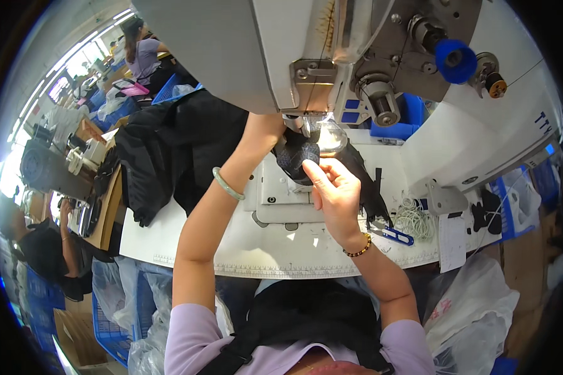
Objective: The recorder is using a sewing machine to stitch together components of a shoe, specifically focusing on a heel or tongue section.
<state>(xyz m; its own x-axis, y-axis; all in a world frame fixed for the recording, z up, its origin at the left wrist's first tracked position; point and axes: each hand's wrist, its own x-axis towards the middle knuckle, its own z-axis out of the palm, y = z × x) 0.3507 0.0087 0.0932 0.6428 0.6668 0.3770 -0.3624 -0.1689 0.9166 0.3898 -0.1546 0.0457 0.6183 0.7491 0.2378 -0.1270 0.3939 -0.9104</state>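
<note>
A dark fabric piece (297, 161) with a textured patch lies under the head of a white sewing machine (231, 44), close to the lit needle area. My right hand (339, 190) pinches the near edge of this piece between thumb and fingers. Reaching in from the left, my left hand (266, 129) is at the piece's far left side; its fingers are hidden behind the machine head and the fabric. More black fabric (364, 187) trails to the right of the needle area. A large black cloth heap (187, 144) lies left of my left forearm.
Blue-handled thread snips (396, 235) lie right of my right hand, beside a tangle of pale cord (414, 220). A ruler strip (294, 267) runs along the near table edge. Blue crates (116, 325) and plastic bags (475, 306) stand below the table. Other people work at the left.
</note>
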